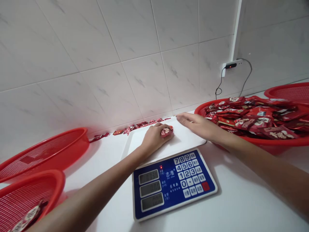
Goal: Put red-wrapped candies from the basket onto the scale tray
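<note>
A digital scale with a white weighing plate [185, 135] and a blue keypad panel [172, 188] lies on the white table in front of me. Over the middle of the plate, my left hand [155, 137] is closed around a red wrapped snack packet [166, 132], part of it hidden by the fingers. My right hand [193, 124] holds nothing; its fingers stretch out above the plate's right back corner. Behind the plate, small red wrapped pieces [137, 126] lie in a row along the wall.
At right, a red plastic basket [267, 140] is heaped with red packets, with another red basket [287, 91] behind it. Two red baskets, one farther back [72, 146] and one nearer [56, 183], stand at left. A socket strip [233, 65] with cables hangs on the tiled wall.
</note>
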`<state>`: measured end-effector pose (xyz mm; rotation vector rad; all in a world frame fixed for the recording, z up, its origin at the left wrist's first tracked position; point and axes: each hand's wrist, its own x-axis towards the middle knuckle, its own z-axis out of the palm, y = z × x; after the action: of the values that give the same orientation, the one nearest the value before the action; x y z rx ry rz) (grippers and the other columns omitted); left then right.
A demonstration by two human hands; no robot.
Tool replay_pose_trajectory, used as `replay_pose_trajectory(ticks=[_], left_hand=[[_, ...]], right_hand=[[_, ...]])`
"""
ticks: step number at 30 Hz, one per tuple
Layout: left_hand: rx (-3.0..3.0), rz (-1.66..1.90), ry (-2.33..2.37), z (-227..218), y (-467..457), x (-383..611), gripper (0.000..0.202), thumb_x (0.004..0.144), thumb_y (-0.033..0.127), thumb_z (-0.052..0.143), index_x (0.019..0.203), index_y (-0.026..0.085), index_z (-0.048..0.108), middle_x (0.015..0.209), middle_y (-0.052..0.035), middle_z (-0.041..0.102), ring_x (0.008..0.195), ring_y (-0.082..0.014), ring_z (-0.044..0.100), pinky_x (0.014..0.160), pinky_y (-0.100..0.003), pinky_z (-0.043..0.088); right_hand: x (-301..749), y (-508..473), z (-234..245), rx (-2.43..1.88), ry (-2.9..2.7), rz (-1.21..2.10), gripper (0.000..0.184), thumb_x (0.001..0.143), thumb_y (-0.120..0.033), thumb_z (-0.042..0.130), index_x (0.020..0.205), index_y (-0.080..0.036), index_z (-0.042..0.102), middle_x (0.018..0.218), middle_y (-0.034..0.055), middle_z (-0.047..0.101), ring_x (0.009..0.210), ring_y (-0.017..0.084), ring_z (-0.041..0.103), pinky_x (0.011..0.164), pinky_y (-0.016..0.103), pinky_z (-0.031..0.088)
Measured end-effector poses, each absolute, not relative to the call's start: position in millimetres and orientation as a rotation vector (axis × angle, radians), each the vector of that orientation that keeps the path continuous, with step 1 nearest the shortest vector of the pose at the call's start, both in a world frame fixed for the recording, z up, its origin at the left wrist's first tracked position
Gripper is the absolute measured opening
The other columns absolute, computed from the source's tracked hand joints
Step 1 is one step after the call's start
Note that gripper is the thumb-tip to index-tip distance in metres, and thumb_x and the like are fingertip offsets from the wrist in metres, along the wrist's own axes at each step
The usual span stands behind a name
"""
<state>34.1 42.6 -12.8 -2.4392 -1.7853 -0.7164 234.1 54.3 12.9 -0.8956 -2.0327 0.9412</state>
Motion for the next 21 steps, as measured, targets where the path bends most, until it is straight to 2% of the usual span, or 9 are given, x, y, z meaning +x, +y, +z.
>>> replay_pose_trajectory(ticks=[4, 8, 11, 16, 18, 21], left_hand=[[-2.485, -0.724, -1.739, -10, 47, 26, 0.022, 0.089, 0.039, 0.056, 0.1, 0.024, 0.067, 0.105, -0.0046, 0.07, 0.095, -0.0215, 0.064, 0.087, -0.036, 0.049], [-2.489, -0.671, -1.727, -9, 51, 22, 0.031, 0.09, 0.038, 0.054, 0.118, 0.026, 0.062, 0.121, -0.0048, 0.067, 0.108, -0.0229, 0.061, 0.092, -0.037, 0.047], [-2.463, -0.555, -1.775, -9, 54, 24, 0.039, 0.088, 0.04, 0.056, 0.124, 0.025, 0.062, 0.122, -0.01, 0.065, 0.109, -0.0295, 0.06, 0.093, -0.045, 0.046], [-2.404, -0.454, -1.838, -13, 52, 29, 0.05, 0.086, 0.056, 0.055, 0.122, 0.023, 0.065, 0.117, -0.0141, 0.065, 0.108, -0.0385, 0.055, 0.092, -0.056, 0.042], [-2.387, -0.482, -1.842, -15, 49, 30, 0.05, 0.086, 0.057, 0.055, 0.121, 0.023, 0.066, 0.116, -0.0142, 0.063, 0.107, -0.0375, 0.055, 0.091, -0.053, 0.043], [-2.388, -0.556, -1.841, -17, 47, 28, 0.035, 0.088, 0.045, 0.058, 0.113, 0.023, 0.069, 0.111, -0.0116, 0.064, 0.095, -0.0298, 0.06, 0.086, -0.044, 0.046]], right_hand=[[254, 49, 4, -0.915, -1.882, 0.795, 0.028, 0.095, -0.038, 0.05, 0.111, -0.02, 0.065, 0.118, 0.0083, 0.068, 0.101, 0.022, 0.064, 0.087, 0.039, 0.05], [266, 51, -22, -0.872, -1.906, 0.084, 0.024, 0.094, -0.026, 0.048, 0.107, -0.017, 0.067, 0.108, 0.0089, 0.07, 0.101, 0.024, 0.063, 0.087, 0.041, 0.048], [266, 50, -38, -0.809, -1.995, -0.384, 0.025, 0.093, -0.017, 0.047, 0.104, -0.014, 0.069, 0.105, 0.0107, 0.07, 0.097, 0.027, 0.062, 0.083, 0.044, 0.046], [263, 47, -44, -0.791, -2.065, -0.479, 0.022, 0.092, -0.014, 0.049, 0.1, -0.014, 0.07, 0.104, 0.0098, 0.071, 0.095, 0.027, 0.063, 0.08, 0.043, 0.046], [264, 47, -42, -0.84, -2.044, -0.474, 0.023, 0.093, -0.016, 0.048, 0.1, -0.014, 0.07, 0.104, 0.0102, 0.071, 0.095, 0.027, 0.064, 0.08, 0.044, 0.046], [269, 43, -32, -0.889, -2.049, -0.454, 0.026, 0.094, -0.022, 0.046, 0.101, -0.015, 0.07, 0.106, 0.0104, 0.071, 0.094, 0.028, 0.064, 0.08, 0.046, 0.046]])
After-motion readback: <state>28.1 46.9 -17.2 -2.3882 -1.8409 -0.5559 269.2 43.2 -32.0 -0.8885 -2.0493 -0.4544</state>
